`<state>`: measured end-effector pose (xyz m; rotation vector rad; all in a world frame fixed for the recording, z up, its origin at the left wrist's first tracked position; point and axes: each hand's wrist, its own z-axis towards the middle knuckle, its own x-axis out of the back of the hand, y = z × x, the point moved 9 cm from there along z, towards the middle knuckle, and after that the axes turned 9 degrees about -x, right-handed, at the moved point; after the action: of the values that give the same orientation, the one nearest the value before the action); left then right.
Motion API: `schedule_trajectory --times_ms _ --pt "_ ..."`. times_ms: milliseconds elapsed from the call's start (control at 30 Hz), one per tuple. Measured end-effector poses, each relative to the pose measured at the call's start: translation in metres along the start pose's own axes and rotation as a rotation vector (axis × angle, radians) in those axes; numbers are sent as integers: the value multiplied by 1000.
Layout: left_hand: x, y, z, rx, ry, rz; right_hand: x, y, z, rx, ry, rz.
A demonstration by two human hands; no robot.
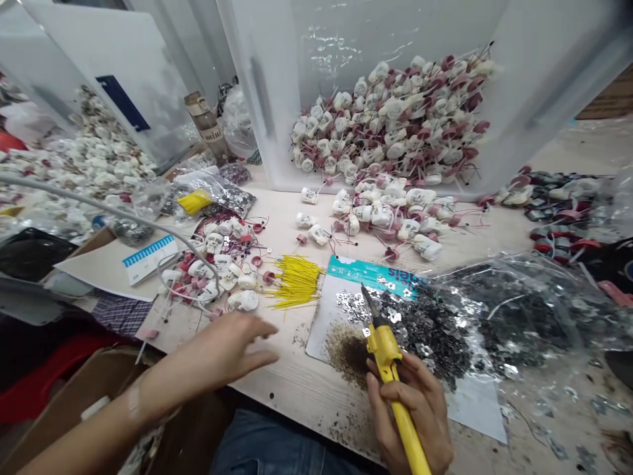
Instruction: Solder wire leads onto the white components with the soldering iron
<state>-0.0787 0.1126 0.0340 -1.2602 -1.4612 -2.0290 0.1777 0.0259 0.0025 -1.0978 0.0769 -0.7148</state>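
Observation:
My right hand [408, 412] is shut around the handle of a yellow soldering iron [386, 353], whose thin dark tip points up and away over a card [366, 277]. Dark brown powder [349, 353] lies on the card beside a heap of small silver metal pieces [425, 330]. My left hand [222, 349] is open and empty, with its fingertips just short of a white plastic part with wires [246, 301]. A bundle of thin yellow wires [295, 282] lies a little beyond that hand, among loose white-and-red parts [212, 260].
A clear bin [321, 53] heaped with wired white parts stands at the back. Another heap lies behind a clear panel at the left. A plastic bag of silver pieces [519, 310] lies at the right. A grey cable [123, 212] crosses the left side above a cardboard box [74, 389].

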Motion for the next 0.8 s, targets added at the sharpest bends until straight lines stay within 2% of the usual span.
schedule_trajectory --times_ms 100,167,233,300,367,500,567,633,667,733,800 --pt "-36 3 85 -83 -56 222 5 -3 -2 17 22 -35" --pt "-43 -3 138 -84 12 327 9 -6 -4 29 46 -57" --pt "-46 -13 177 -80 69 349 13 -7 -6 11 65 -71" --pt "-47 -21 198 -84 99 347 15 -6 -7 -41 79 -100" --pt "-45 -25 203 -99 111 326 17 -4 -7 -82 101 -132" --pt "-30 -15 188 -145 137 205 24 -1 -4 -46 120 -142" --pt "-18 -4 177 -176 171 9 26 1 -2 39 66 -154" --pt "-10 7 167 -190 151 -249 30 4 -1 124 -12 -177" --pt "-9 13 162 -183 102 -364 32 6 -1 156 -42 -191" --pt "-16 29 152 -156 -70 -487 38 8 -1 175 -57 -223" --pt "-32 49 138 -172 -290 -454 47 8 -1 129 39 -235"
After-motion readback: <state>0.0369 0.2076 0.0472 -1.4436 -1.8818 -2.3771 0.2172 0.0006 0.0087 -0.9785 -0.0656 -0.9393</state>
